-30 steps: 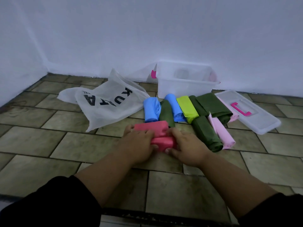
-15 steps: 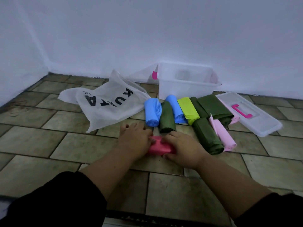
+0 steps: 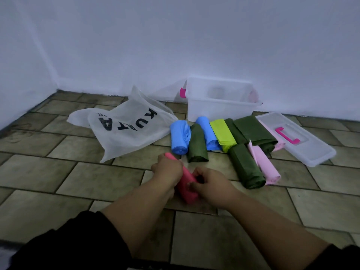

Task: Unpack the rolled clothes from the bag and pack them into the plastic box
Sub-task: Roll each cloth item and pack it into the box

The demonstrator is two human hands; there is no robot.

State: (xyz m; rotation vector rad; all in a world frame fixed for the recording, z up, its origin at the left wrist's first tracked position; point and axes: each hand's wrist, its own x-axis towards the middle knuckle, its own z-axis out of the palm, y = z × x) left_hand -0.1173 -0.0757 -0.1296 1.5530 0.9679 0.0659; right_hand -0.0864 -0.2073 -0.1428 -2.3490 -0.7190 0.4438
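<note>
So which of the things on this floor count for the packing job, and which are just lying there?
Job:
hot-pink rolled garment, held in left hand and right hand
blue, green, lime, pale-pink fabric rolls
clear plastic box
white printed bag

Lying about:
clear lid with pink handle

tiled floor [image 3: 78, 184], white wall [image 3: 175, 36]

Gripped between the fingers [image 3: 171, 168] of both hands: red-pink rolled cloth [image 3: 187, 184], tilted. Beyond the fingertips: row of blue, green, lime, pink rolls [image 3: 196, 145], limp white bag [image 3: 126, 133], open clear box [image 3: 222, 110].
</note>
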